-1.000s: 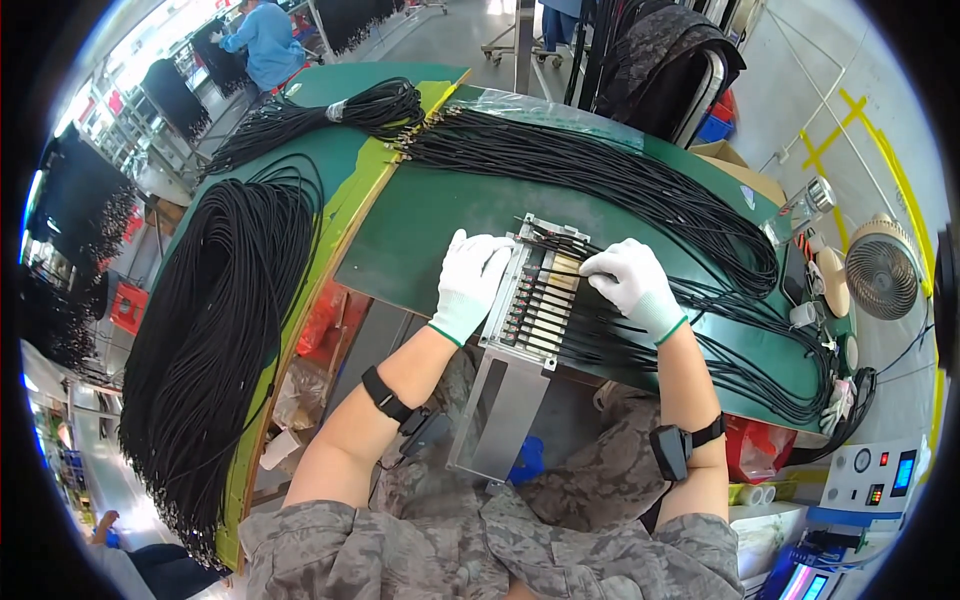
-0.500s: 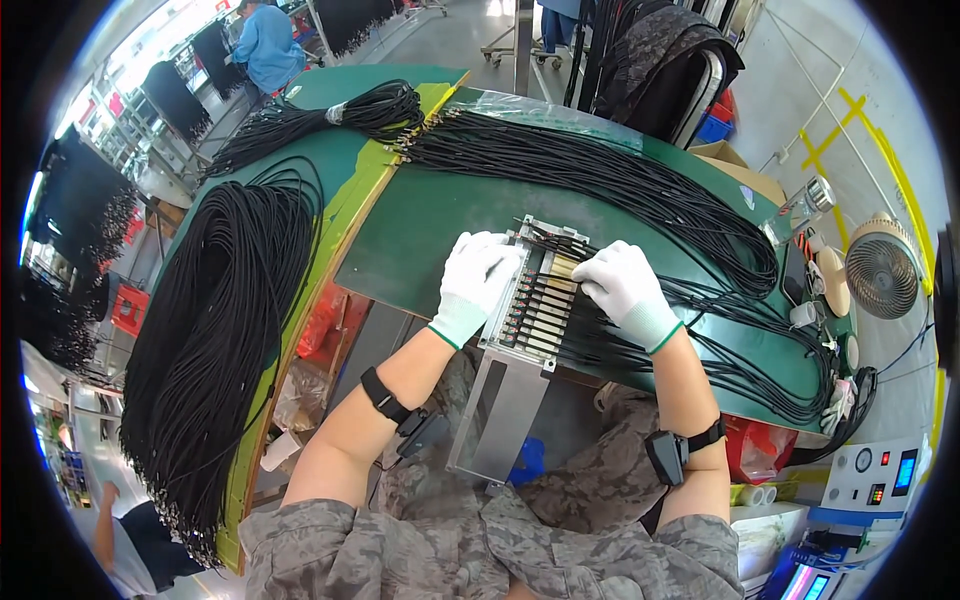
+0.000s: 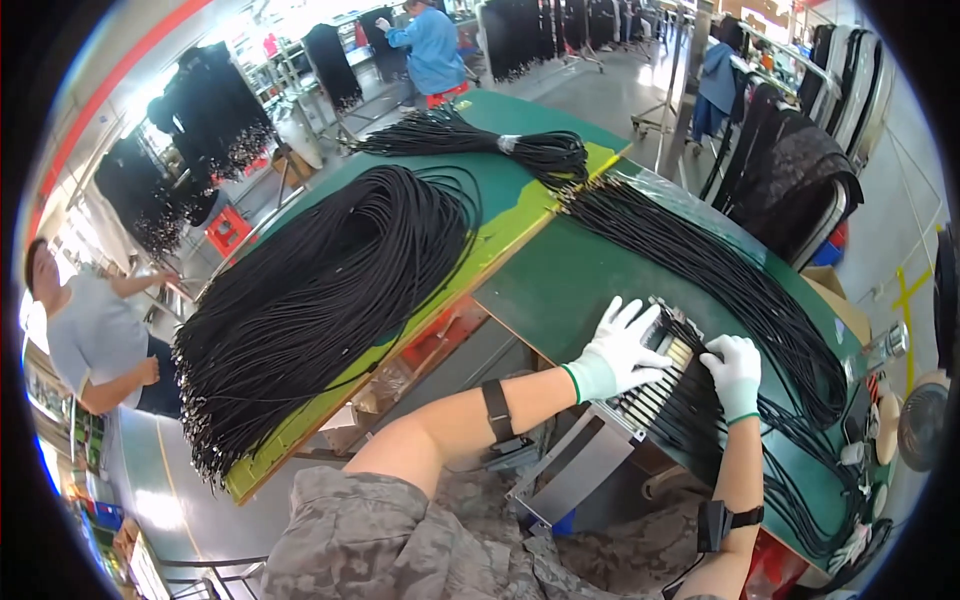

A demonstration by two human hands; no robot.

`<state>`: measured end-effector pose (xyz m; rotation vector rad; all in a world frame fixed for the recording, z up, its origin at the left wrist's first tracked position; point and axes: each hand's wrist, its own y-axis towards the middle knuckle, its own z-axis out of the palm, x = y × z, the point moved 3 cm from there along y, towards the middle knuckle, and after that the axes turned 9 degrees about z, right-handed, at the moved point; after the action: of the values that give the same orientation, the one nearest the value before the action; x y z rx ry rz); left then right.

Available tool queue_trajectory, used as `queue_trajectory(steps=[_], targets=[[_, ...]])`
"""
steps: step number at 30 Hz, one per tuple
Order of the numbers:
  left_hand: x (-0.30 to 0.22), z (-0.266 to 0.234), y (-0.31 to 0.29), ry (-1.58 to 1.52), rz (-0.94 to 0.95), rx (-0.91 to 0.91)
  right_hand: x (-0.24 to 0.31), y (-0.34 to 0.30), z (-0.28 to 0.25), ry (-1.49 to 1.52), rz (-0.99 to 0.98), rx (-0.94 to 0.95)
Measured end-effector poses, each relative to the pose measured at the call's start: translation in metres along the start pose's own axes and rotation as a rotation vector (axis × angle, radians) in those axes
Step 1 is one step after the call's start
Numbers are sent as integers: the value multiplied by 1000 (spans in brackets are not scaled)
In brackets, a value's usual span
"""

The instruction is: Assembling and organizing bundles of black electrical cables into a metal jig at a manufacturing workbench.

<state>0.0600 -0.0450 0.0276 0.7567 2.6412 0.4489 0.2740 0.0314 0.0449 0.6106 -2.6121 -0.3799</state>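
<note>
A metal fixture (image 3: 650, 405) with a row of slots holds several black cables side by side, their ends lined up along it. My left hand (image 3: 622, 352), in a white glove, lies across its left side with fingers spread and thumb reaching over the slots. At its right edge, my right hand (image 3: 735, 375), also gloved, has its fingers curled together among the black cables (image 3: 690, 410); the fingertips appear closed on one of them. The cables trail off to the right under that hand. A grey metal stand (image 3: 575, 475) reaches down from the fixture toward my lap.
A large coil of black cables (image 3: 340, 290) covers the left table; a tied bundle (image 3: 480, 145) lies behind it. Another long cable bundle (image 3: 700, 270) stretches along the green table (image 3: 530, 290). A fan (image 3: 925, 425) stands far right. One person (image 3: 95, 335) is at left, another (image 3: 430, 50) farther back.
The view has swung left, so the table and both hands appear farther right. My left hand's fingers have spread apart; my right hand stays at the fixture's right edge. A person at left shows more fully.
</note>
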Motion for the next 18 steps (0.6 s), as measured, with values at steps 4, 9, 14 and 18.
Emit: queue_trajectory(steps=[4, 9, 14, 18], targets=[[0, -5, -7, -43, 17, -88, -10, 6, -1, -22, 19, -162], [9, -2, -12, -223, -131, -359, -5, 0, -13, 72, 11, -194], [15, -8, -4, -348, -242, -493, -19, -9, -15, 294, 44, 7], [33, -7, -18, -440, -331, -658, 28, 0, -27, 308, -66, 98]])
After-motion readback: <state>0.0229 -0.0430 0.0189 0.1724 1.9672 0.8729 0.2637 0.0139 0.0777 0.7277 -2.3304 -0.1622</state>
